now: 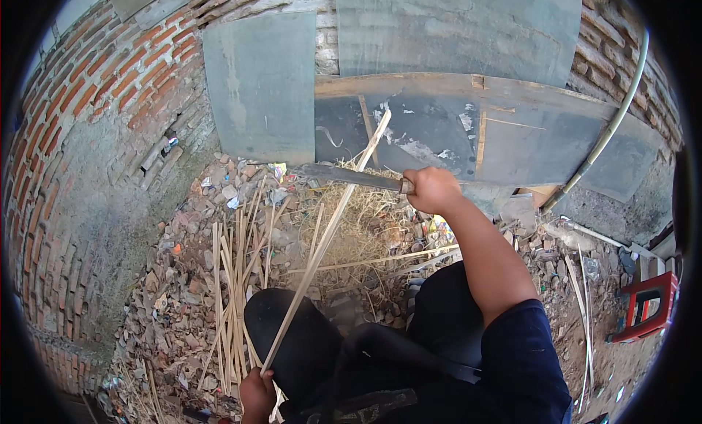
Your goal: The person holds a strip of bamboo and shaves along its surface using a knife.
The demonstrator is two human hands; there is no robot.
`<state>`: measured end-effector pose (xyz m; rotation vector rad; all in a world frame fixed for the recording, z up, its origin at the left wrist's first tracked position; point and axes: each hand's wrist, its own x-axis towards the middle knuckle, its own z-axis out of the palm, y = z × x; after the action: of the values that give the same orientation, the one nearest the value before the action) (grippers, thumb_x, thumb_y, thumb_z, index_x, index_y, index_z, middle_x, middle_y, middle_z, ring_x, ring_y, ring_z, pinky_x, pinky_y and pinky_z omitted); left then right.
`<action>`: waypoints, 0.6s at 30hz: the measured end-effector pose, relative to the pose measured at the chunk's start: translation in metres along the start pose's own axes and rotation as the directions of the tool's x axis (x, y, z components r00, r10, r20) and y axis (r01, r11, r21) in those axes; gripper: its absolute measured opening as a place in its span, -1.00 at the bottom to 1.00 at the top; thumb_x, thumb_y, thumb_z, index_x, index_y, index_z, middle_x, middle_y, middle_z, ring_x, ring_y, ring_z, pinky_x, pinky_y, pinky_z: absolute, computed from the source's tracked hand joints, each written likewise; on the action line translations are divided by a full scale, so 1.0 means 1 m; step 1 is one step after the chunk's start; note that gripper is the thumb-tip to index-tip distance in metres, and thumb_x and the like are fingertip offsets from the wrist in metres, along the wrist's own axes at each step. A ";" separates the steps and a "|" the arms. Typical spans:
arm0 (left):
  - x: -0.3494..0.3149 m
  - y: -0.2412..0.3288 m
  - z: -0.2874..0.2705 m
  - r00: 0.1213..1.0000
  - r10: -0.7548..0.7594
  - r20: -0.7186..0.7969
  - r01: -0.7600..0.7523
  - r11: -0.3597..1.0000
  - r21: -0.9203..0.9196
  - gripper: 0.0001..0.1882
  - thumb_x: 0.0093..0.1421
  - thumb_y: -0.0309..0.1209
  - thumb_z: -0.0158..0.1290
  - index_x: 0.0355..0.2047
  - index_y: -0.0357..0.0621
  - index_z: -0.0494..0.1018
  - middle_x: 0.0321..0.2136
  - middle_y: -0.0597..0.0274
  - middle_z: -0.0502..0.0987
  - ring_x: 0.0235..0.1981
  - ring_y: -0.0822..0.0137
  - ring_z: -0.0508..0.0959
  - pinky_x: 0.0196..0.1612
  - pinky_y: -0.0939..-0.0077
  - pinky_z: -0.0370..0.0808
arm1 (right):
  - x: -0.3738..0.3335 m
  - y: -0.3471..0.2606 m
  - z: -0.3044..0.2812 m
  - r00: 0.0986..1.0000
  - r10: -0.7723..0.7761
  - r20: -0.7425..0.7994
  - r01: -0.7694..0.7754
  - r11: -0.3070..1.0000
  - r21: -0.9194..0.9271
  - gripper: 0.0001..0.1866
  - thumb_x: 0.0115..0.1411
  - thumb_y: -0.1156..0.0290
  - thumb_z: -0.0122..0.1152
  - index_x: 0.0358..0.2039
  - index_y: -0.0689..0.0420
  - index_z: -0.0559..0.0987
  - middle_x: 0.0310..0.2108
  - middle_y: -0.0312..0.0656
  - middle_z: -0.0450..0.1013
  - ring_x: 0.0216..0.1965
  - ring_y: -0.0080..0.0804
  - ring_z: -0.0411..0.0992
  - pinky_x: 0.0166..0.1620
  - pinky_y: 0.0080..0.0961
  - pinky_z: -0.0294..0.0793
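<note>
My left hand (257,396), low in the picture beside my left knee, is closed round the lower end of a long pale bamboo strip (322,250). The strip slants up and away to the right, crossing over my left thigh. In my right hand (434,190), fingers wrapped round its short handle, is a long-bladed machete (351,177). Its dark blade points left and crosses the strip near the upper end; whether it bites into the strip I cannot tell. Curly pale shavings (365,223) lie on the ground below the blade.
Several split bamboo strips (232,299) lie left of my knee on rubble (175,299). More thin strips (585,307) lie at right, near a red plastic stool (649,307). Grey panels (263,87) lean against the brick wall (88,95) ahead; a pole (607,135) leans at right.
</note>
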<state>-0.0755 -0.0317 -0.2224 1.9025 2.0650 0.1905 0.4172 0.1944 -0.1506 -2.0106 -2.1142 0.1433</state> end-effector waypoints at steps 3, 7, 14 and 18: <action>0.002 -0.003 0.000 1.000 0.014 0.025 -0.013 0.999 -0.031 -0.67 0.31 -0.25 -0.04 -0.33 -0.34 0.47 -0.59 -0.25 0.50 -0.45 -0.29 0.55 -0.40 -0.05 0.43 | -0.002 -0.007 0.006 1.000 0.001 0.009 -0.001 1.000 0.006 -0.79 0.05 0.31 0.18 -0.26 0.01 0.56 -0.45 -0.09 0.56 -0.31 -0.02 0.57 -0.21 -0.08 0.54; -0.002 -0.002 0.004 0.999 -0.029 0.028 0.029 1.000 -0.003 -0.68 0.31 -0.26 -0.03 -0.33 -0.34 0.47 -0.58 -0.25 0.50 -0.45 -0.29 0.55 -0.40 -0.04 0.43 | -0.012 -0.055 0.002 0.974 -0.207 0.096 0.205 0.978 0.031 -0.79 0.03 0.32 0.20 -0.28 0.02 0.55 -0.45 -0.10 0.56 -0.33 -0.02 0.57 -0.22 -0.08 0.54; 0.001 -0.008 0.018 0.989 0.036 -0.142 -0.035 0.999 0.007 -0.71 0.24 -0.25 0.07 -0.46 -0.23 0.42 -0.61 -0.17 0.50 -0.52 -0.25 0.53 -0.45 -0.08 0.40 | 0.013 0.025 0.007 0.968 0.240 -0.080 -0.220 0.954 0.205 -0.69 0.04 0.29 0.16 -0.17 0.05 0.56 -0.35 0.00 0.58 -0.22 0.00 0.56 -0.13 -0.07 0.54; 0.003 -0.009 0.012 0.996 0.040 -0.085 -0.028 0.991 0.131 -0.71 0.23 -0.23 0.10 -0.43 -0.24 0.41 -0.61 -0.13 0.51 -0.52 -0.22 0.54 -0.44 -0.06 0.42 | 0.006 0.036 0.026 0.971 0.233 -0.045 -0.224 0.964 0.144 -0.67 0.03 0.30 0.17 -0.16 0.07 0.56 -0.29 0.02 0.59 -0.19 0.01 0.56 -0.08 -0.07 0.53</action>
<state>-0.0801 -0.0308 -0.2370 2.0406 2.1508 0.1539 0.4466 0.2049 -0.1829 -2.1407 -1.7784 0.2538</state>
